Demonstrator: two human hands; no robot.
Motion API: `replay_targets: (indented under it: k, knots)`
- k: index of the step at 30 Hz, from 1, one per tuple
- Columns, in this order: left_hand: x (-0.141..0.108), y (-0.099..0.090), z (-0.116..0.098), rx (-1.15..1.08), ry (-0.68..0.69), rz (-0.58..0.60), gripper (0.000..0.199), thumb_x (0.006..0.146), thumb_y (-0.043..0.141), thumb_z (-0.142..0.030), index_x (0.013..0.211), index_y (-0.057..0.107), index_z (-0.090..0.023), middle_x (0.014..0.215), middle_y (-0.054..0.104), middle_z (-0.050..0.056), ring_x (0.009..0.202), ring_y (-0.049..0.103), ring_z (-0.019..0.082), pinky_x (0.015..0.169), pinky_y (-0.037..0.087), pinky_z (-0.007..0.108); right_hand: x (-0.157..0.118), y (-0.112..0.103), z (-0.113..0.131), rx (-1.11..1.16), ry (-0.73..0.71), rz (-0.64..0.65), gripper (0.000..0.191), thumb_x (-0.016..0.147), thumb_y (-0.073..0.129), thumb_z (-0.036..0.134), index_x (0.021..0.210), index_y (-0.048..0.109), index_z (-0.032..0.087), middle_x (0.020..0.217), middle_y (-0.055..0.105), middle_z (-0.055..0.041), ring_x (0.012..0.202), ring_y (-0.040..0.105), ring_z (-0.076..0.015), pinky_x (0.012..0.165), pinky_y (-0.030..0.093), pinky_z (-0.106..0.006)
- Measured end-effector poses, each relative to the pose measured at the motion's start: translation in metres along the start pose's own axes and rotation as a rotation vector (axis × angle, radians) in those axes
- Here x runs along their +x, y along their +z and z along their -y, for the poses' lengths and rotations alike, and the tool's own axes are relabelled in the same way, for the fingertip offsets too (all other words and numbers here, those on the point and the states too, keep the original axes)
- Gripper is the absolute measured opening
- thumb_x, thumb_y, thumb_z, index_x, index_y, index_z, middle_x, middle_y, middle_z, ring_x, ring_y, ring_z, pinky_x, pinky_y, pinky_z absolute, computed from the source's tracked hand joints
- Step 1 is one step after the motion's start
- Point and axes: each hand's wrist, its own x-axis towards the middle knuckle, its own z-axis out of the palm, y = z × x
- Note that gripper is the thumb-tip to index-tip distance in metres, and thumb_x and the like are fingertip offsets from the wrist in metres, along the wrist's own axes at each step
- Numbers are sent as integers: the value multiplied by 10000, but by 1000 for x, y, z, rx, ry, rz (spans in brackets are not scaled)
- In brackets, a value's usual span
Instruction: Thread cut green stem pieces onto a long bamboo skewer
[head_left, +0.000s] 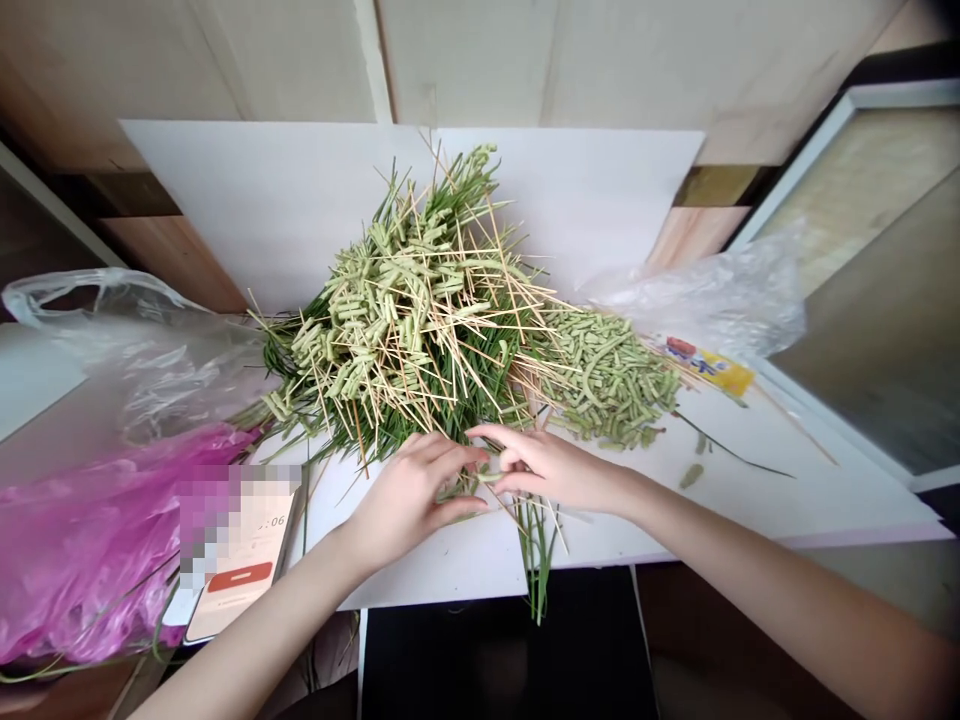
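Above the table's front edge, my left hand (pixel 424 488) curves with its thumb and forefinger apart. Facing it, my right hand (pixel 555 468) has a short pale green stem-like piece (pixel 489 478) at its thumb and bent fingers, while its forefinger stretches toward my left hand. Just beyond both hands rises a heap of long dark green chive-like leaves (pixel 476 365). Thin wooden skewers (pixel 465 360) and many pale green pieces (pixel 367 280) lie across it. Some leaves (pixel 538 560) hang over the front edge below my right hand.
A second pile of pale green pieces (pixel 611 380) lies right of the heap. Beyond it are a yellow packet (pixel 720 372) and a clear plastic bag (pixel 712 295). To the left are a pink plastic bag (pixel 97 530), another clear bag (pixel 157 350) and a phone (pixel 251 545).
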Motion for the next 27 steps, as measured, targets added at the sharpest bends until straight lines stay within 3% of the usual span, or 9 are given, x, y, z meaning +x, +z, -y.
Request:
replay_targets:
  k: [4, 9, 13, 16, 21, 27]
  knots:
    - [11, 7, -10, 92, 69, -15, 268, 928, 663, -403, 1097, 650, -194, 1023, 745, 70, 975, 622, 261, 859, 410, 389, 15, 9, -2, 246, 49, 29, 586, 946, 619, 213, 1486, 400, 266, 815, 695, 26, 768, 673, -174, 715, 514, -284]
    - [11, 11, 1, 72, 33, -37, 52, 930, 674, -244, 917, 677, -194, 876, 730, 34, 862, 621, 224, 821, 411, 357, 14, 0, -12, 315, 97, 145, 363, 1005, 531, 352, 1341, 533, 213, 802, 682, 2, 663, 634, -150, 602, 517, -260]
    - [7, 7, 12, 39, -48, -53, 76, 919, 695, -281, 942, 688, -209, 879, 736, 19, 863, 639, 216, 830, 415, 354, 5, -9, -21, 218, 134, 191, 284, 1029, 461, 348, 1085, 672, 167, 772, 697, -13, 702, 666, -161, 678, 519, -278]
    - [7, 6, 14, 97, -58, -44, 111, 934, 675, -314, 954, 679, -205, 894, 741, 24, 880, 643, 225, 826, 407, 361, 0, -7, -24, 113, 151, 185, 275, 1010, 488, 327, 954, 709, 175, 724, 687, 3, 676, 652, -159, 648, 468, -261]
    - [12, 11, 3, 374, 103, 35, 186, 951, 645, -327, 1051, 675, -173, 876, 722, 59, 860, 608, 257, 790, 377, 384, 3, 1, -18, -38, 114, 118, 284, 1005, 477, 261, 875, 718, 185, 722, 662, 12, 623, 575, -134, 579, 390, -234]
    - [16, 16, -5, 474, 212, 79, 262, 1030, 481, -240, 866, 668, -160, 743, 660, 55, 797, 561, 237, 760, 340, 379, 5, 6, -15, -247, -53, 35, 275, 1008, 542, 201, 779, 693, 175, 676, 637, 22, 616, 553, -126, 599, 378, -237]
